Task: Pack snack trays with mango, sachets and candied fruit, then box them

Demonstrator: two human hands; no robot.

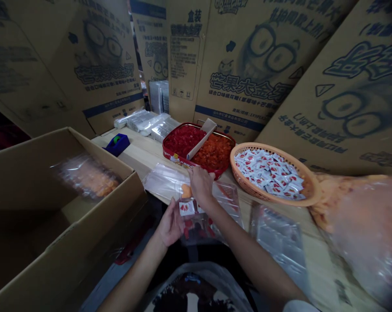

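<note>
My left hand [171, 224] grips the left side of a clear plastic tray [196, 236] low in front of me, thumb up along its edge. In the tray lie a white sachet with red print [186, 208], an orange piece [186, 190] and several red pieces. My right hand [201, 186] is over the tray's far end, just in front of a red tin [179, 161]; its fingers are bent together, and what they hold, if anything, is hidden. The tin has red bits on the left and orange bits on the right, with a pale divider strip [202, 138] across it.
An orange basket [244, 186] of white sachets stands right of the tin. Clear plastic packs [280, 234] lie on the table. An open carton [62, 236] at left contains a bag of orange pieces [90, 175]. A blue tape dispenser [118, 145] and tall printed cartons [234, 82] are behind.
</note>
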